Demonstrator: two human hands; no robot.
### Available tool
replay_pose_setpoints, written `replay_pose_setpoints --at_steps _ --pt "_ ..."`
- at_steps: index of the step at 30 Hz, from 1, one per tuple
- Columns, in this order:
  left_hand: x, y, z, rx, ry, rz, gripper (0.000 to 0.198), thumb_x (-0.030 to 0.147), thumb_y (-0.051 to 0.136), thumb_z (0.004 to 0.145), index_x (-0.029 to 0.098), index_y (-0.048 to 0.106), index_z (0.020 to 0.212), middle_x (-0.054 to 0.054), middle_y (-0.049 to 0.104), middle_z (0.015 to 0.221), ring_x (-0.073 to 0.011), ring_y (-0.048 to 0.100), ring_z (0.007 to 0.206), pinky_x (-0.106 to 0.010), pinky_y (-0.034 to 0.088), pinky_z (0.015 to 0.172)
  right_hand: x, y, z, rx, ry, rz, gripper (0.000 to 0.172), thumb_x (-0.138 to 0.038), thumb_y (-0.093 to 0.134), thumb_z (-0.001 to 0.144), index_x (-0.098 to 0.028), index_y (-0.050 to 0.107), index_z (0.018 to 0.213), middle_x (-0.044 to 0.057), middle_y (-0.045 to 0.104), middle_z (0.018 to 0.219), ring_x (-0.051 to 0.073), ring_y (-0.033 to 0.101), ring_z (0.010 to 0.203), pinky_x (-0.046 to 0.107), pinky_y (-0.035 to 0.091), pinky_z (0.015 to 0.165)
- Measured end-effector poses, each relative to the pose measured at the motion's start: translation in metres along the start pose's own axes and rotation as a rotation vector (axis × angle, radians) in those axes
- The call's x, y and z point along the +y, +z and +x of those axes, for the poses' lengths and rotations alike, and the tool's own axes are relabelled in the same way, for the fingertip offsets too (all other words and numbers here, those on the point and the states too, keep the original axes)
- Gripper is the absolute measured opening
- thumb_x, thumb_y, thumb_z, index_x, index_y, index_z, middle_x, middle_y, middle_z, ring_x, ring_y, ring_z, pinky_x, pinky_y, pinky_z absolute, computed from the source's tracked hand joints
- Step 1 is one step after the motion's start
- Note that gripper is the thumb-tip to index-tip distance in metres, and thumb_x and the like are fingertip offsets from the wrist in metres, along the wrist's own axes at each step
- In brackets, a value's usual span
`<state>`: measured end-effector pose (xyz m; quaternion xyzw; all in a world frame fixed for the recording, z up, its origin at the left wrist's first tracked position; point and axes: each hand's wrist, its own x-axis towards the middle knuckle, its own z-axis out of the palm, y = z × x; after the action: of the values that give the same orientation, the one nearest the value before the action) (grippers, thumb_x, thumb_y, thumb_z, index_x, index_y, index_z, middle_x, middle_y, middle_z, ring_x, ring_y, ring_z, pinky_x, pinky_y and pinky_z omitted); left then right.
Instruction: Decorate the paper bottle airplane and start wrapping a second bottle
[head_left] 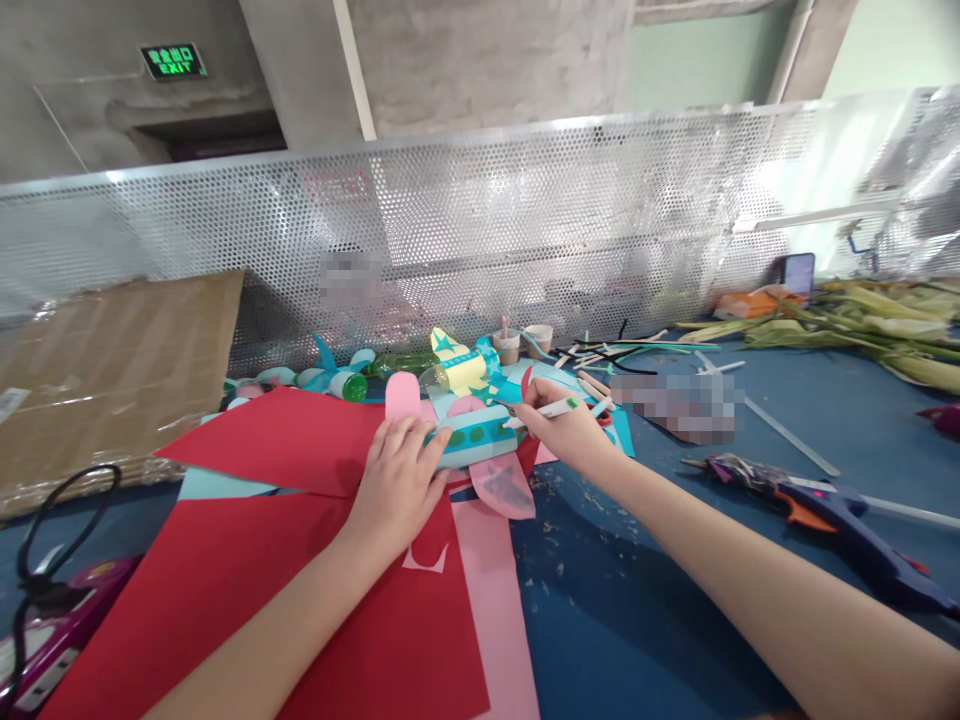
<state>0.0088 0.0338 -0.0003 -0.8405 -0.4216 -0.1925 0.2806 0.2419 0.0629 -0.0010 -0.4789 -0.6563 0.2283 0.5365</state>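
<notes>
Light-blue, green-dotted, pink-winged paper plane [480, 438] under left hand [397, 482], marker [551, 409] in right hand [568, 428]

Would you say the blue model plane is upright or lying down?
Lying down: the plane runs sideways across the red paper, under the left hand.

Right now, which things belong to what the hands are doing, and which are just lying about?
In use: left hand, right hand, blue craft plane, green marker.
Lying about: glue gun, paper cups, yellow craft plane, cardboard.
</notes>
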Motion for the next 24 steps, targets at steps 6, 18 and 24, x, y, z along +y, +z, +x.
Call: replay_pose_setpoints --at_steps 6,18,24 --pt "-0.0003 0.0004 -0.0001 0.012 0.004 -0.004 0.035 0.024 0.051 0.09 0.016 0.061 0.122 -0.013 0.065 0.12 -0.0329 0.051 0.12 -0.055 0.034 0.109 -0.0011 0.0009 -0.0014 -0.04 -0.009 0.02 0.021 -0.035 0.055 0.074 -0.024 0.041 0.063 -0.005 0.046 0.054 0.014 0.043 0.054 0.028 0.032 0.054" --pt "0.0001 0.0012 -0.0001 0.008 -0.003 -0.002 0.035 0.024 0.052 0.089 0.017 0.061 0.122 -0.012 0.064 0.121 -0.0329 0.051 0.12 -0.055 0.034 0.109 -0.0007 0.0014 -0.0014 -0.044 -0.015 0.012 0.019 -0.034 0.052 0.073 -0.025 0.04 0.062 -0.005 0.046 0.054 0.014 0.042 0.054 0.028 0.033 0.054" --pt "-0.0002 0.0014 -0.0001 0.009 0.001 0.002 0.036 0.024 0.052 0.089 0.016 0.061 0.123 -0.013 0.064 0.121 -0.0329 0.051 0.12 -0.055 0.034 0.109 -0.004 0.0004 -0.0025 -0.062 -0.03 -0.009 0.017 -0.03 0.051 0.072 -0.024 0.04 0.06 -0.005 0.046 0.052 0.013 0.042 0.053 0.026 0.032 0.052"
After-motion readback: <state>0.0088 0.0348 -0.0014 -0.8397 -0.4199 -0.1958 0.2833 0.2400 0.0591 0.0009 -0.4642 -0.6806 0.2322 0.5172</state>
